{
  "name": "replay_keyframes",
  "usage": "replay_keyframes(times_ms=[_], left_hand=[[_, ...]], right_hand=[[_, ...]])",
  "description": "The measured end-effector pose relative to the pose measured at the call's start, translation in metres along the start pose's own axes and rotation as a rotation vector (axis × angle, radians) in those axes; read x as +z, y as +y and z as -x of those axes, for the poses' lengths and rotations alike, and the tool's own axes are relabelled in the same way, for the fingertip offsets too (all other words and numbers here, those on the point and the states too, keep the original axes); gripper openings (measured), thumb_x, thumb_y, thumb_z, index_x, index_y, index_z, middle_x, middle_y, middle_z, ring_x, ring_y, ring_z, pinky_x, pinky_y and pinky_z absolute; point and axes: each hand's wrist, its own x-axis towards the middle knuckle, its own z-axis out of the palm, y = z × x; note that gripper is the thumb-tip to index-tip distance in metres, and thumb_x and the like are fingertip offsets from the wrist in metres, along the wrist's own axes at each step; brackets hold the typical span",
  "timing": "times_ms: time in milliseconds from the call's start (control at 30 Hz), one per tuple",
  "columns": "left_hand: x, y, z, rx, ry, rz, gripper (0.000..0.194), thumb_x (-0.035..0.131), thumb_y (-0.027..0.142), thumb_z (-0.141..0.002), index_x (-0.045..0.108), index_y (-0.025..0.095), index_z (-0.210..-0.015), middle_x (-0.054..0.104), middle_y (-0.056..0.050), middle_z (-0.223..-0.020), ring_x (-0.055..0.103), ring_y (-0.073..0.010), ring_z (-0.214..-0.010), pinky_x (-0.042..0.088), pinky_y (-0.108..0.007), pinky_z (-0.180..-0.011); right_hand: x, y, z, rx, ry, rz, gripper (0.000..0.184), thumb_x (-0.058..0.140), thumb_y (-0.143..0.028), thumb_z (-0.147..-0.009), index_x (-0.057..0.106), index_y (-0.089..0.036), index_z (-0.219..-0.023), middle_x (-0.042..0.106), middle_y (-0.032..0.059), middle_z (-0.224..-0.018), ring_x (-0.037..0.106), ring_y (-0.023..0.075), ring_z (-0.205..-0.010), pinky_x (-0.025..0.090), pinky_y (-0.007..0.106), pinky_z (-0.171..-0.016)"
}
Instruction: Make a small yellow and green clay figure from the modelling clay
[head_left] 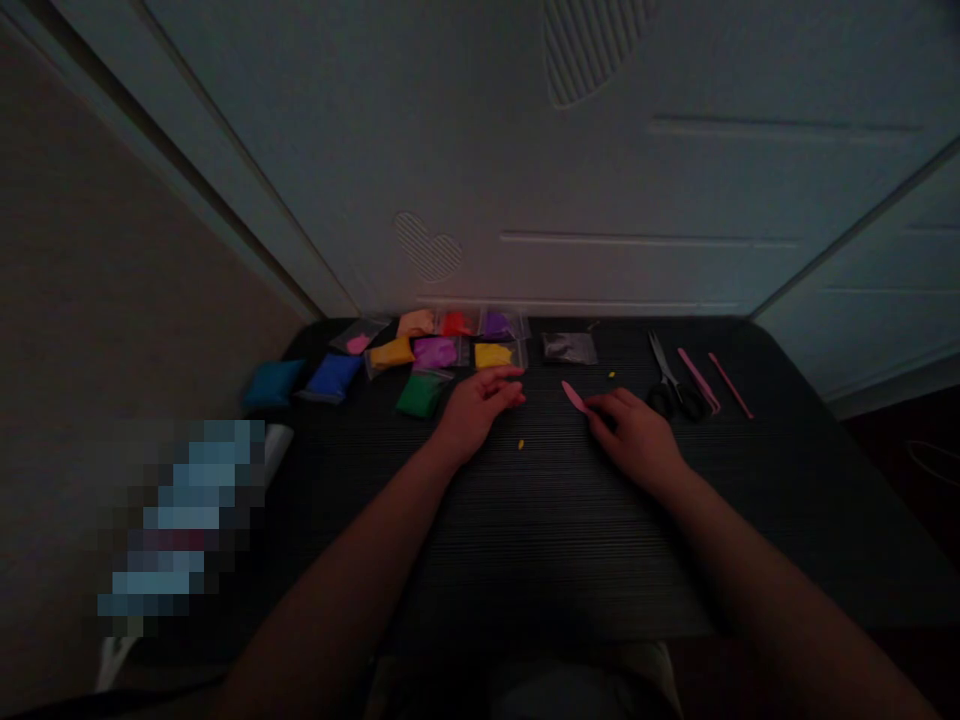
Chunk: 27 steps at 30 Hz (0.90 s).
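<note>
At the bottom of the frame, the person's forearms are stretched over a dark table [480, 570]. At lower left, a pixelated object [184, 515] is seen beside it. A small yellow bit [521, 444] is placed near the middle, between the hands, which are held apart. By the right hand [634, 432], right of centre, a pink knife [573, 397] is gripped near its end, its blade pointed toward upper left. The left hand [480, 408] is held half curled, thumb and forefinger parted, just beside a green packet [418, 395]. A second yellow speck [611, 375] is seen above the right hand. To the right, scissors [671, 380], a pink bent tool [699, 380] and a thin pink stick [731, 385] are laid. Farther back, left of centre, coloured packets are spread, a blue packet [334, 378] and a yellow packet [493, 356] among them; a dark packet [568, 348] is set apart. Behind, a pale panel [600, 190] is marked with hearts.
</note>
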Motion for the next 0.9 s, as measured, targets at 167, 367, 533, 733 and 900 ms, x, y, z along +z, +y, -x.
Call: replay_keyframes(times_ms=[167,367,533,733,900], left_hand=[[-0.001,0.000,-0.001,0.027,0.005,0.003,0.027,0.048,0.030,-0.075,0.053,0.019,-0.100,0.053,0.002,-0.066,0.048,-0.0088,-0.061,0.038,-0.021,-0.060],[0.000,-0.001,-0.001,0.038,0.019,0.024,0.031,0.055,0.026,-0.069,0.053,0.020,-0.099,0.049,0.003,-0.068,0.046,-0.0087,-0.063,0.037,-0.021,-0.061],[0.000,0.000,-0.001,0.033,-0.001,0.026,0.034,0.057,0.024,-0.067,0.052,0.019,-0.101,0.051,0.001,-0.074,0.049,-0.0102,-0.069,0.039,-0.024,-0.067],[-0.001,-0.003,-0.001,0.023,-0.027,0.046,0.034,0.054,0.022,-0.069,0.050,0.019,-0.103,0.057,-0.002,-0.085,0.051,-0.0118,-0.077,0.039,-0.027,-0.073],[-0.002,-0.003,-0.001,0.029,-0.036,0.047,0.032,0.050,0.023,-0.073,0.049,0.019,-0.105,0.057,-0.001,-0.079,0.051,-0.0113,-0.072,0.040,-0.025,-0.069]], right_hand=[[0.000,0.000,0.000,0.006,0.006,0.002,0.024,0.039,-0.029,-0.080,0.053,-0.025,-0.099,0.054,0.0014,-0.089,0.052,0.0155,-0.080,0.041,0.026,-0.067],[0.000,0.000,0.001,0.005,0.021,-0.024,0.025,0.040,-0.027,-0.079,0.054,-0.023,-0.099,0.055,0.0031,-0.089,0.052,0.0160,-0.081,0.041,0.027,-0.069],[0.000,0.000,0.001,0.007,0.019,-0.026,0.024,0.041,-0.026,-0.079,0.055,-0.024,-0.098,0.055,0.0027,-0.090,0.052,0.0157,-0.081,0.041,0.026,-0.069],[0.000,0.002,0.001,0.006,0.008,-0.036,0.024,0.040,-0.028,-0.079,0.054,-0.024,-0.098,0.055,0.0021,-0.088,0.052,0.0159,-0.079,0.041,0.027,-0.067],[-0.001,-0.008,0.002,-0.012,0.126,-0.046,0.029,0.038,-0.028,-0.082,0.050,-0.020,-0.106,0.054,0.0062,-0.095,0.050,0.0177,-0.086,0.038,0.029,-0.073]])
